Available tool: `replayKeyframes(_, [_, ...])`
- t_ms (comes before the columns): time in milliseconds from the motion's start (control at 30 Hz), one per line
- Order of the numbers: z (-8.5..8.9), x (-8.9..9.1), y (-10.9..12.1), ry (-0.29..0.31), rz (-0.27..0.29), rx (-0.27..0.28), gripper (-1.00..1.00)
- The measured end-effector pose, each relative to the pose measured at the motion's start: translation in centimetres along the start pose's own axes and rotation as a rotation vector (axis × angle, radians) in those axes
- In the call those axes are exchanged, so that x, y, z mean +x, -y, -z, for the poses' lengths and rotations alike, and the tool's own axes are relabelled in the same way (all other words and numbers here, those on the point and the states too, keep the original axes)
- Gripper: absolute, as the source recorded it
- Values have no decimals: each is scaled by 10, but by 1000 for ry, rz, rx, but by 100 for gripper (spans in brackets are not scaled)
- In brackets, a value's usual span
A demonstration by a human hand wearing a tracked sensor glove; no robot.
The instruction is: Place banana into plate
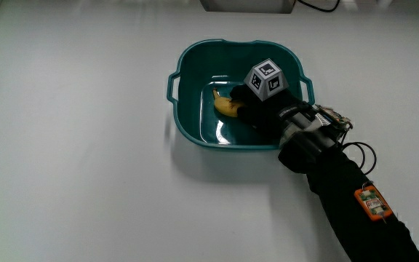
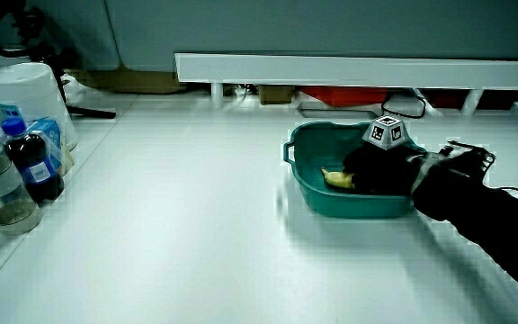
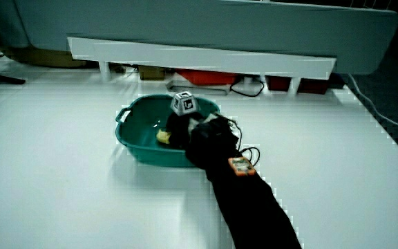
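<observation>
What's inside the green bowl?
The teal bowl holds a banana and the gloved hand reaching in. The hand covers the banana's other end, so part of it stays hidden.

The banana (image 1: 226, 106) lies in the basin (image 1: 195, 129) on the table (image 1: 86, 145), under the hand (image 1: 257, 105).

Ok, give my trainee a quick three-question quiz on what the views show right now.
1. True or false: the banana lies inside the teal basin.
2. Where is the hand? A) over the bottles B) inside the basin, on the banana C) beside the partition
3. What sits on the back of the hand?

Key: 1 true. 2 B. 3 a small patterned cube.
</observation>
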Motion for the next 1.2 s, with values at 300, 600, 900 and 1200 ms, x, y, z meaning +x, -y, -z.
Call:
replayKeyframes(300, [4,-1,1,33,2,-16,-8])
replayKeyframes(600, [13,3,1,26,17,-40,-42])
replayKeyframes(900, [8,8,7,-49,52,9,-77])
replayKeyframes(1200, [4,10,8,-36,59,14,-100])
